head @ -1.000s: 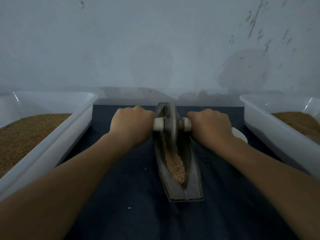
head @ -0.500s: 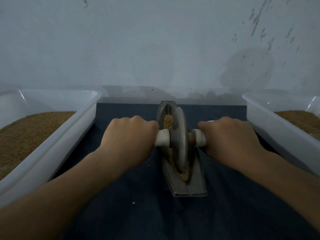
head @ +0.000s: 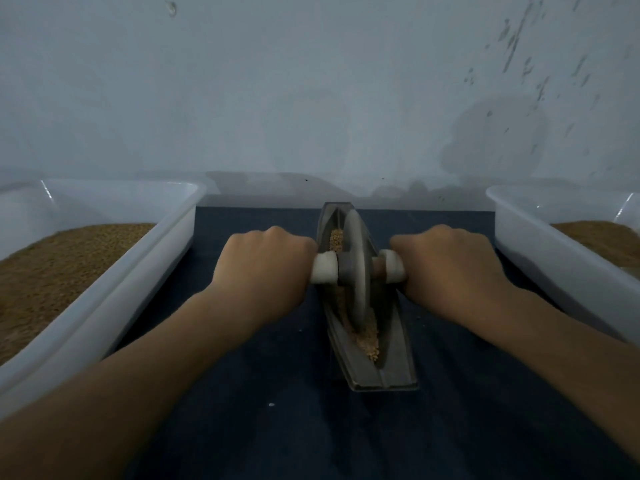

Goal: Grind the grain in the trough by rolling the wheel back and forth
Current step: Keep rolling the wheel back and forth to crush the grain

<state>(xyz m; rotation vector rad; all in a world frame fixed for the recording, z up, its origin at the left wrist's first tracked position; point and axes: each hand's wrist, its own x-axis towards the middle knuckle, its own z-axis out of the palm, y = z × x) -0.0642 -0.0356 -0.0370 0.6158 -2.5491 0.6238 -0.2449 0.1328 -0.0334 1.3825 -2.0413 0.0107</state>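
A narrow grey metal trough (head: 393, 367) lies lengthwise on the dark cloth, pointing away from me. A grey wheel (head: 358, 268) stands upright in it, about midway along. Tan grain (head: 367, 339) shows in the groove in front of the wheel and a little behind it. My left hand (head: 263, 268) grips the wheel's white handle (head: 323, 271) on the left side. My right hand (head: 450, 268) grips the white handle on the right. Both fists are knuckles-up, level with the axle.
A white plastic tub (head: 131, 282) of brown grain stands on the left, another white tub (head: 540, 251) with grain on the right. A dark blue cloth (head: 277, 427) covers the table. A stained pale wall (head: 311, 98) rises just behind the trough's far end.
The wheel has rolled from the trough's far end toward me to about the middle, with both hands staying on the handles. Grain now shows behind the wheel as well as in front.
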